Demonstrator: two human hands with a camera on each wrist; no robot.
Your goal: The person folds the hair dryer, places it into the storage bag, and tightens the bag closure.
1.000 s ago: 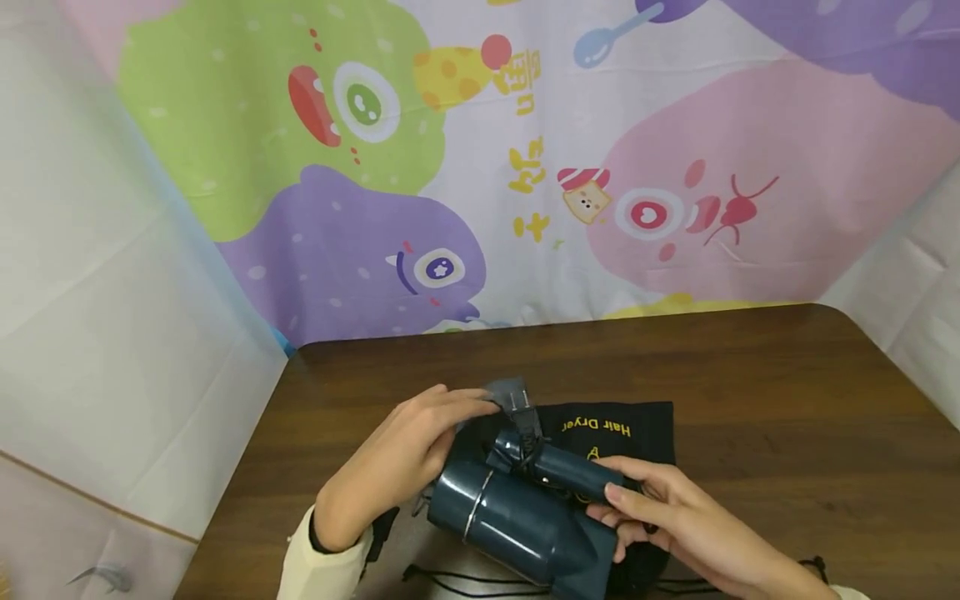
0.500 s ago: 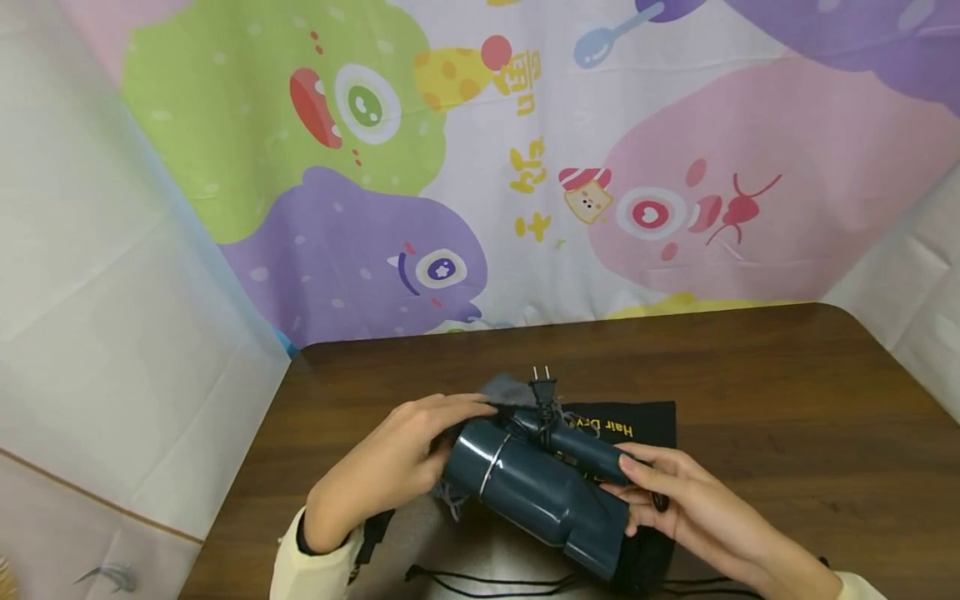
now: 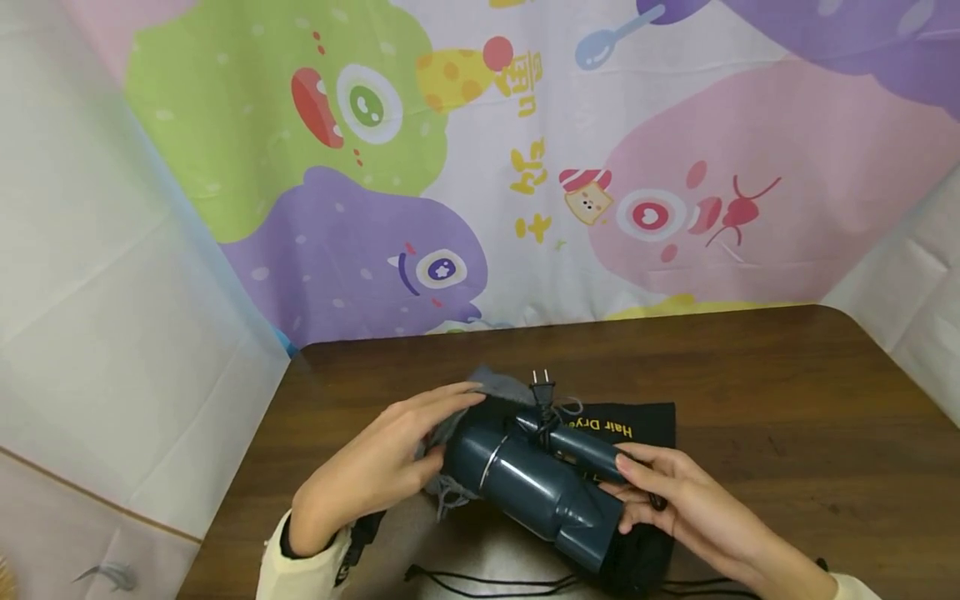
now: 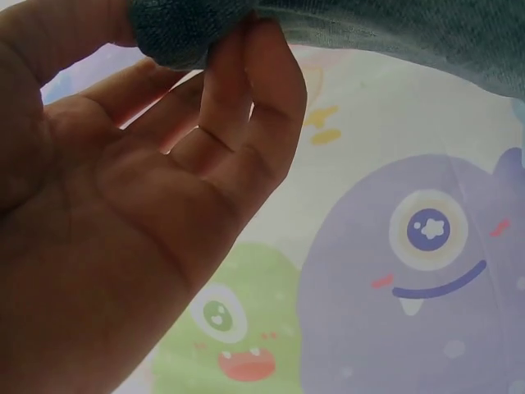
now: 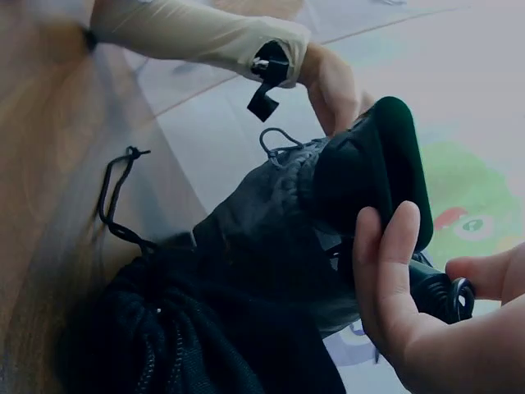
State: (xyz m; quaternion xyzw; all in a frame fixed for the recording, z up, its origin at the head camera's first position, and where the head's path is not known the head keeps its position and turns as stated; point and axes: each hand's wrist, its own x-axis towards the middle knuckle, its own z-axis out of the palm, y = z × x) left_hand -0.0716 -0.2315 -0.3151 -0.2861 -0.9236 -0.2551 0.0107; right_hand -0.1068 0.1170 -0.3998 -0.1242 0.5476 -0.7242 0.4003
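Observation:
A glossy dark blue hair dryer (image 3: 525, 492), its handle folded alongside the barrel, lies tilted between both hands in the head view. Its plug (image 3: 542, 392) points up, the cord bundled at the handle. My right hand (image 3: 690, 504) grips the handle end and nozzle between thumb and fingers. With my left hand (image 3: 375, 454) I hold a grey-blue drawstring bag (image 3: 501, 385) at the barrel's rear end. In the left wrist view thumb and fingertips pinch its cloth (image 4: 184, 37). The right wrist view shows the bag (image 5: 254, 217) gathered near the wide nozzle (image 5: 349, 176).
Under the dryer lies a black drawstring bag (image 3: 648, 425) with yellow "Hair Dryer" lettering. Its black cords (image 3: 487, 579) trail along the near side of the wooden table (image 3: 787, 400). A cartoon-printed curtain (image 3: 540, 275) hangs behind the table.
The dryer has shifted slightly right and its plug has swung upright. My left hand has moved down and left, and more grey cloth shows around the rear end.

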